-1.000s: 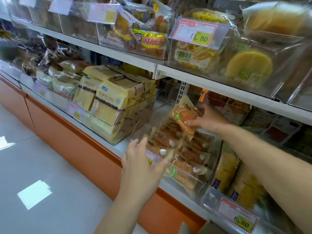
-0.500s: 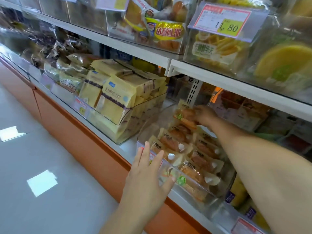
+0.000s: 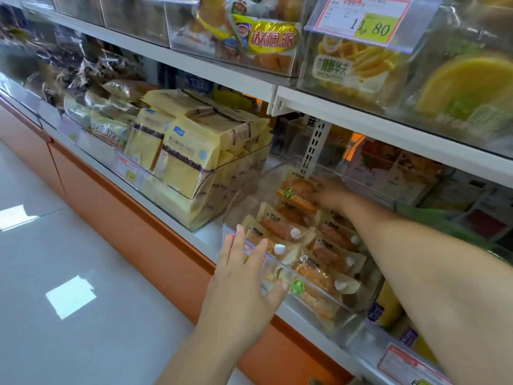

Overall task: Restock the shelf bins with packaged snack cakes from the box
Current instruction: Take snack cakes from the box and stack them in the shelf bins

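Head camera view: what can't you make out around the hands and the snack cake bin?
Right hand grip: head view, fingers blurred against the rear pack.
Bin label: head view, covered by left hand.
Lower price tag: head view, cut by the bottom edge.

The left hand (image 3: pixel 244 276) presses flat against the front of the clear bin (image 3: pixel 319 283); the right hand (image 3: pixel 330 191) touches a snack cake packet (image 3: pixel 297 190) at its back.

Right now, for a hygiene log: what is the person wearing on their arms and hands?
Nothing that shows. The left hand and right hand are bare: no gloves, rings or watch visible. The left forearm and right forearm are uncovered to the frame's edge, with no sleeve or cuff in view.
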{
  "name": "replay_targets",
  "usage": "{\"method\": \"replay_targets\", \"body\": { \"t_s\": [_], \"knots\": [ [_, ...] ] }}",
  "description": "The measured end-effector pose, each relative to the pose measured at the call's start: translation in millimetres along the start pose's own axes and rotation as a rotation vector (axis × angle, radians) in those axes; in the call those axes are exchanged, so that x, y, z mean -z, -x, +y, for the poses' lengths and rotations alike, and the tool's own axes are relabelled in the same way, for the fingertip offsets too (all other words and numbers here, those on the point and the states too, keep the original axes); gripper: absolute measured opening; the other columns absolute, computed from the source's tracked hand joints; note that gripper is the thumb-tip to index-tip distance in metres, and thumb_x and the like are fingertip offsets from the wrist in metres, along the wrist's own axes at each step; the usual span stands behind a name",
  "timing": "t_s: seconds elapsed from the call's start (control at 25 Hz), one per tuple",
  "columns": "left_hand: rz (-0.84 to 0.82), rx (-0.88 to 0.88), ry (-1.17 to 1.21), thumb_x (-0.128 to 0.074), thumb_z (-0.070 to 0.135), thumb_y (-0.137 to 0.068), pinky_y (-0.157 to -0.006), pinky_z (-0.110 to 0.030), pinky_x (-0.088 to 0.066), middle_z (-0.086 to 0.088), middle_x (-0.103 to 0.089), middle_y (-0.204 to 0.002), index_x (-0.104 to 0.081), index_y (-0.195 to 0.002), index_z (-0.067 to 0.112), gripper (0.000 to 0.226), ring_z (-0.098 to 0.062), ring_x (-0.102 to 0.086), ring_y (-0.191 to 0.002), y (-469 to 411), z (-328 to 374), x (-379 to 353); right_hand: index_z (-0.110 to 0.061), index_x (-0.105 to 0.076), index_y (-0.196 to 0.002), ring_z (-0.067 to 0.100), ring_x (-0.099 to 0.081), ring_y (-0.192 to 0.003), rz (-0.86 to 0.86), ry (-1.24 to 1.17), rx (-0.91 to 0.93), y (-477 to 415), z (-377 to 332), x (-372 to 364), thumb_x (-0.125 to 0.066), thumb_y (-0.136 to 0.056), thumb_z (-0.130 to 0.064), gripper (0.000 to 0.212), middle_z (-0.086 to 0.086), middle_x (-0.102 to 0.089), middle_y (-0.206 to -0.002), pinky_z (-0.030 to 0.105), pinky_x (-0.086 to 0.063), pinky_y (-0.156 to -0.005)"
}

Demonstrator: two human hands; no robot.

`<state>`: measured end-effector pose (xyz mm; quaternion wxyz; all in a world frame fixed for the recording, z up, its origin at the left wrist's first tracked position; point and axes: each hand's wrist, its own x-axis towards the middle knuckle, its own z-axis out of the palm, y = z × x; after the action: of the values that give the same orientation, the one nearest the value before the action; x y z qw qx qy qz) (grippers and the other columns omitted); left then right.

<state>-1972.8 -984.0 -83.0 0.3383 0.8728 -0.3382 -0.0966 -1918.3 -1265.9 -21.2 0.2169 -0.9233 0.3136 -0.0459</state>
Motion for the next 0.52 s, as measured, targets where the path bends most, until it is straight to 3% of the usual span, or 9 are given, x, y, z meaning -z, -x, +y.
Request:
{"method": "replay_targets", "body": {
  "t_s": [0.12,0.28,0.36,0.44,0.52],
  "knots": [
    [-0.003,-0.005,0.016,-0.048,0.058,-0.093,-0.12,-0.038,-0.013,0.015,0.027,-0.158,-0.009,-0.153,0.045,0.072,-0.009,0.02,-0.148,1.8,-1.5,1.6,-0.029,-0.023,-0.153,0.035,-0.033,-0.14,0.039,0.016,-0.067,17.5,-4.3,12.2,-0.067,-0.084,-0.052,0.085,0.014,-0.015,-0.159,0.039,-0.035,-0.109],
    [0.032,-0.004,0.112,-0.051,0.055,-0.093,-0.118,-0.038,-0.02,0.012,0.014,-0.163,-0.017,-0.153,0.038,0.071,-0.014,0.004,-0.151,6.9,6.8,5.0,-0.026,-0.025,-0.152,0.027,-0.034,-0.14,0.148,-0.034,0.074,71.0,-10.1,39.2,-0.063,-0.089,-0.045,0.076,0.007,-0.026,-0.158,0.037,-0.033,-0.11],
    [0.033,-0.021,0.131,-0.054,0.054,-0.092,-0.118,-0.039,-0.02,0.009,0.009,-0.164,-0.02,-0.153,0.038,0.071,-0.017,0.0,-0.152,14.4,17.2,5.0,-0.034,-0.027,-0.149,0.021,-0.046,-0.128,0.176,-0.041,0.134,119.1,-11.7,52.0,-0.06,-0.09,-0.049,0.069,0.002,-0.031,-0.155,0.032,-0.046,-0.094],
    [0.022,-0.051,0.123,-0.056,0.054,-0.091,-0.118,-0.041,-0.021,0.008,0.005,-0.164,-0.023,-0.152,0.039,0.071,-0.019,-0.003,-0.151,26.4,28.7,3.2,-0.039,-0.034,-0.144,0.01,-0.054,-0.11,0.239,-0.091,0.244,176.7,-6.8,58.1,-0.059,-0.091,-0.046,0.059,-0.005,-0.043,-0.144,0.019,-0.048,-0.075],
    [0.007,-0.102,0.087,-0.059,0.052,-0.09,-0.117,-0.04,-0.021,0.002,-0.004,-0.164,-0.028,-0.151,0.037,0.071,-0.021,-0.009,-0.15,43.5,44.8,1.4,-0.039,-0.044,-0.137,-0.001,-0.057,-0.1,0.281,-0.196,0.324,246.5,3.1,59.4,-0.061,-0.092,-0.038,0.048,-0.011,-0.051,-0.129,0.014,-0.046,-0.077]
  ]
}}
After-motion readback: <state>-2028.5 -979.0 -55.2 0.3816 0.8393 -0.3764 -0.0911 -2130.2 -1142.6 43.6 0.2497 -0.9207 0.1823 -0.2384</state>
